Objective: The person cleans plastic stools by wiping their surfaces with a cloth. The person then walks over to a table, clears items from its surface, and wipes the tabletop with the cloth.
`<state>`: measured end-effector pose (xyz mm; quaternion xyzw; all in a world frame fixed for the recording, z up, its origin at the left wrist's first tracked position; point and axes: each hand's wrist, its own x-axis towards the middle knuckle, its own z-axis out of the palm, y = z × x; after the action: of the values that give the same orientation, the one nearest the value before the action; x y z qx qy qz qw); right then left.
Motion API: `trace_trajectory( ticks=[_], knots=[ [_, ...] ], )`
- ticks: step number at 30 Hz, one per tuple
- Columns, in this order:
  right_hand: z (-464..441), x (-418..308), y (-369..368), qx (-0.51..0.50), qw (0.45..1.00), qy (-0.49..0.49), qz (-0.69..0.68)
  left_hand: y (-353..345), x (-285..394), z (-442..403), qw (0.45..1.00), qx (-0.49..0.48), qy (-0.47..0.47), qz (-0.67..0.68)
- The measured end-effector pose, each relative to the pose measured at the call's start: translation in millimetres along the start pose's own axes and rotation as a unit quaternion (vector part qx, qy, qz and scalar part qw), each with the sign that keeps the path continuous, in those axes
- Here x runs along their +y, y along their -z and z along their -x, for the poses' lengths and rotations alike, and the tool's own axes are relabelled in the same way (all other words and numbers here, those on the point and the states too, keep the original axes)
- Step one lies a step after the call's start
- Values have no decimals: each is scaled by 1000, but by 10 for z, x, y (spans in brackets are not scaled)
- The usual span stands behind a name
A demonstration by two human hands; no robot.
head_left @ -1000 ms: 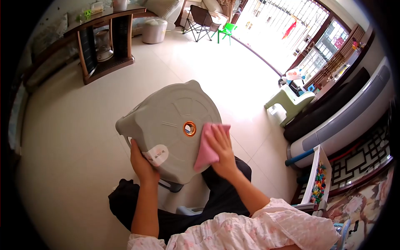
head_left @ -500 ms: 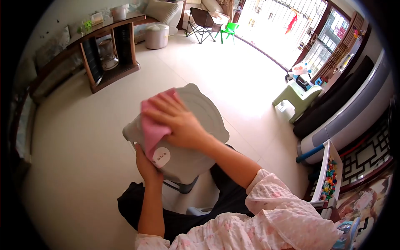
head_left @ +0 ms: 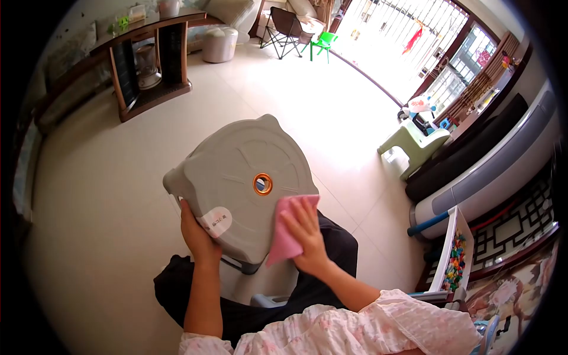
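A grey plastic stool (head_left: 231, 160) is tilted up over my lap, its round seat facing me. An orange-rimmed hole (head_left: 262, 184) sits at the seat's centre, and a white oval sticker (head_left: 216, 221) lies near the lower left edge. My left hand (head_left: 200, 234) grips the stool's lower left rim, its fingers partly hidden behind it. Against the seat's lower right side, my right hand (head_left: 305, 231) presses a pink cloth (head_left: 285, 239), fingers laid over it. One corner of the cloth hangs down past the rim.
A pale green plastic chair (head_left: 417, 145) stands on the tiled floor at right. Nearer me is a white bin (head_left: 441, 260) with colourful small pieces (head_left: 455, 260). A low wooden stand (head_left: 155, 100), a round pouf (head_left: 219, 45) and a folding chair (head_left: 285, 32) are farther back.
My right hand has moved the cloth from the seat's upper left down to its lower right, uncovering the central hole. My left hand keeps its hold, and the stool faces me more.
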<state>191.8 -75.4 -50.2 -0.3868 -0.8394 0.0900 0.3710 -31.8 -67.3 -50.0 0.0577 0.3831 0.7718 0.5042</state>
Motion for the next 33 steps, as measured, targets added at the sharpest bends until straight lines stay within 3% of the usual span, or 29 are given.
trace_trajectory(
  ticks=[3, 4, 6, 9, 12, 15, 19, 23, 28, 33],
  knots=[
    [-176, -379, -74, -71, 993, 87, -21, 19, 12, -9, 1000, -9, -11, -5],
    [-321, -476, -102, -69, 994, 86, -24, 43, -3, -30, 999, -37, -18, 1],
    [-691, -600, -157, -113, 977, 172, -58, 229, -130, -186, 995, -95, -36, 0],
    [-1228, -568, -235, -82, 969, 224, -59, 165, -128, -49, 981, -154, -113, -25],
    [-1596, -301, -230, -45, 979, 199, -11, 81, -50, -13, 998, -52, -31, 10],
    [-1687, 107, -98, -2, 990, 134, 34, 90, -36, 14, 999, -44, -21, -9],
    [-1243, 479, 73, 35, 996, 21, 73, 89, -68, -2, 999, -41, -17, 2],
    [-535, 471, 100, 50, 998, -19, 32, 73, -52, -18, 1000, -21, -20, -6],
    [-78, -67, 30, -23, 999, 17, 21, 31, -27, -16, 1000, 3, -14, -13],
    [-645, -531, -96, -132, 978, 157, -41, 108, -34, -64, 996, -54, -47, -45]
  ],
)
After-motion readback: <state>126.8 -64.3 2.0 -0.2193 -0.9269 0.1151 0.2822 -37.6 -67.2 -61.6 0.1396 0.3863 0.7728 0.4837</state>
